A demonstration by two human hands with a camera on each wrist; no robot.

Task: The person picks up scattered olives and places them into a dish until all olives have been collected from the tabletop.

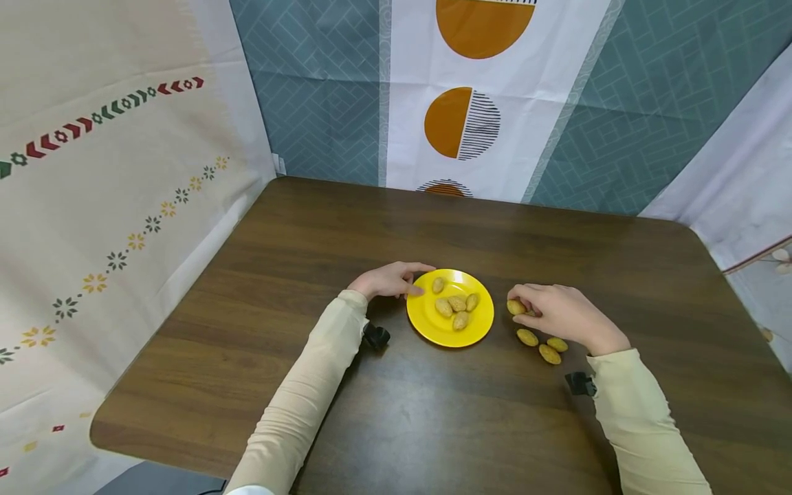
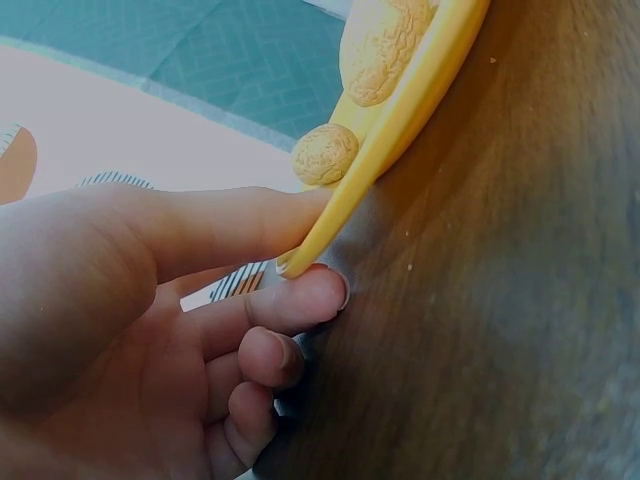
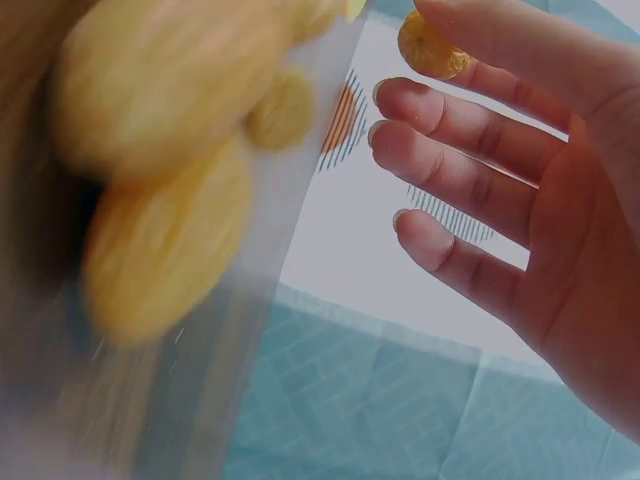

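A round yellow plate (image 1: 423, 322) lies on the table with several wrinkled, yellow-brown oval nuts (image 1: 456, 304) on it. At its left rim, my left hand (image 1: 391, 280) pinches the edge, thumb on top and a finger beneath, as the left wrist view shows. To the plate's right, my right hand (image 1: 566, 313) holds one such nut (image 1: 515, 307) between thumb and forefinger, just above the table. In the right wrist view that nut (image 3: 428, 47) sits at the fingertips, the other fingers spread. Three loose nuts (image 1: 549, 355) lie below this hand.
The brown wooden table (image 1: 278, 240) has rounded corners. Patterned cloths (image 1: 322, 103) hang behind it and along both sides. A small black device (image 1: 375, 335) is strapped to the left wrist, and another (image 1: 580, 383) to the right wrist.
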